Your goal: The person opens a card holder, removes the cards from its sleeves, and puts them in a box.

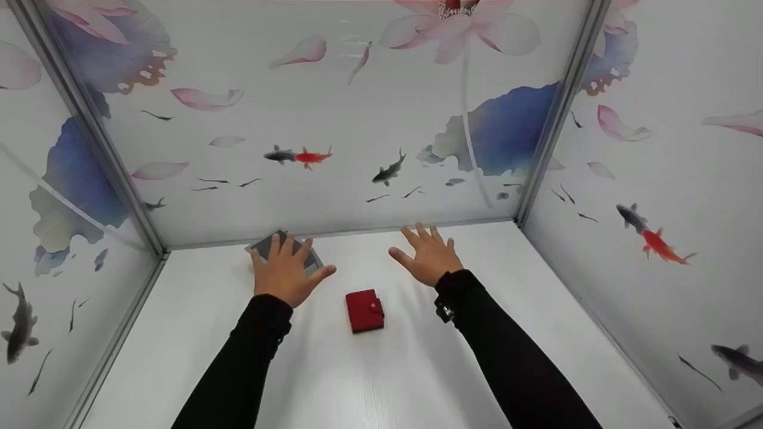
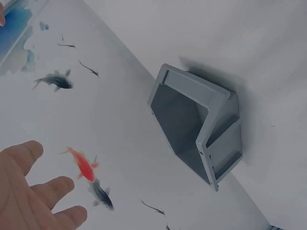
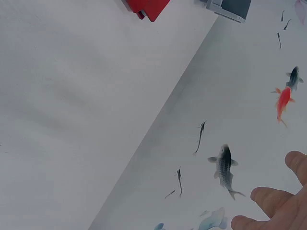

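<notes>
My left hand (image 1: 286,271) is held out with fingers spread, above the table and partly in front of a grey plastic bin (image 2: 192,115). In the left wrist view that bin is apart from the fingers (image 2: 53,189), and its open side shows. My right hand (image 1: 430,256) is spread the same way, over the table's back right, holding nothing. Between the two forearms lies a small red wallet (image 1: 365,311) with a snap strap on its right side. The right wrist view catches only a corner of the red wallet (image 3: 148,7) and part of the bin (image 3: 230,7).
A white table (image 1: 369,381) fills the floor of a booth. Its back wall (image 1: 334,119) and side walls carry printed fish, petals and lotus leaves. Grey metal posts (image 1: 554,119) stand at the back corners. A dark band with a metal piece (image 1: 446,311) is at the right wrist.
</notes>
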The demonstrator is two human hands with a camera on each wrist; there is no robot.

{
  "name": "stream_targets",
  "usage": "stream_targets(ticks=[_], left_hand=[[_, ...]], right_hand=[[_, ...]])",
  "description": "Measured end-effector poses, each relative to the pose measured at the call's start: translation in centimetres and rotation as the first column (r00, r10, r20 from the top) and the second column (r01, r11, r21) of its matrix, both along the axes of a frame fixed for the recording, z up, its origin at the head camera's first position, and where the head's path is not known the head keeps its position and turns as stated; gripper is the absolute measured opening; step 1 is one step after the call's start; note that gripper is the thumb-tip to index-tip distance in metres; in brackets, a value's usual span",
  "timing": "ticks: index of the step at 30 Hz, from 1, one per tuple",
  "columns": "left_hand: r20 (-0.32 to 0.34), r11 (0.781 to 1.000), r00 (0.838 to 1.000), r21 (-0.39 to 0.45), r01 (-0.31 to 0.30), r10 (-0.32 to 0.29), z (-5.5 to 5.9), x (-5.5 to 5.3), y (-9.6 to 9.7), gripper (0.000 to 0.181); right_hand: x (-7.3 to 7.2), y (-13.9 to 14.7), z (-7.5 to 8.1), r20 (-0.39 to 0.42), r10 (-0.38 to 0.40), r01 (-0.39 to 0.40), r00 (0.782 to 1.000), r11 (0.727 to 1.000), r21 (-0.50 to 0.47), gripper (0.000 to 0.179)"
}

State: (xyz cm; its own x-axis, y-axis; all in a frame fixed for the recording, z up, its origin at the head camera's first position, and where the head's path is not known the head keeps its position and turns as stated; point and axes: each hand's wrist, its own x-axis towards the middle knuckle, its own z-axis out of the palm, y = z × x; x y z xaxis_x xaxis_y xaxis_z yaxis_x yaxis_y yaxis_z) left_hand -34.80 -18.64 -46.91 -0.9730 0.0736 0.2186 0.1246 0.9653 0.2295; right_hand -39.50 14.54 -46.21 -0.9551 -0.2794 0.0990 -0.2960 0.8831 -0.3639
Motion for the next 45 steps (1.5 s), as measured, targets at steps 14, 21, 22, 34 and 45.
stream_targets(ticks=[14, 21, 22, 34, 45], left_hand=[[0.015, 1.0, 1.0, -0.012, 0.008, -0.007, -0.7, 0.6, 0.5, 0.098], [0.067, 0.999, 0.997, 0.018, 0.03, -0.031, -2.2, 0.7, 1.2, 0.094], [0.075, 0.999, 0.997, 0.015, 0.036, -0.037, -2.5, 0.7, 1.4, 0.093], [0.209, 0.981, 0.959, 0.004, 0.194, -0.19, -6.3, 0.6, 4.7, 0.074], [0.239, 0.978, 0.951, -0.013, 0.207, -0.198, -9.4, -0.1, 6.5, 0.06]], right_hand=[[0.7, -0.1, -0.5, 0.003, 0.002, -0.002, 1.0, 1.0, -0.004, 0.085], [0.7, -0.8, -1.9, 0.013, 0.017, -0.018, 1.0, 1.0, 0.019, 0.08], [0.7, -1.0, -2.2, 0.016, 0.023, -0.024, 1.0, 0.999, 0.031, 0.079], [1.2, -3.9, -6.4, 0.018, 0.12, -0.12, 0.993, 0.96, 0.255, 0.07], [1.4, -5.7, -8.4, 0.038, 0.132, -0.137, 0.991, 0.944, 0.3, 0.061]])
